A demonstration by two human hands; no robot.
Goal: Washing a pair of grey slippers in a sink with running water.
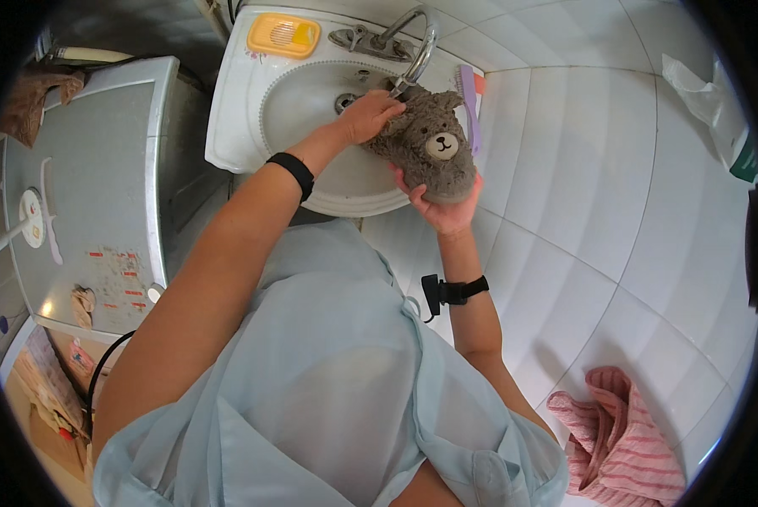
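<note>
A fluffy grey-brown slipper (458,174) with a bear face on its toe is held over the right side of a white washbasin (233,108). My right hand (452,212) cups the toe end from below, thumb and fingers on either side of the sole. My left hand (369,117) grips the slipper's other end, just under the spout of the chrome faucet (424,47). Its fingertips are partly hidden in the pile. Whether water is running cannot be seen.
An orange soap dish (282,36) sits at the basin's back left corner. Along the right rim lies a lilac brush (471,117). A grey-topped cabinet (100,196) with a comb (51,215) stands left. A pink striped towel (626,443) hangs near the tiled wall (582,139).
</note>
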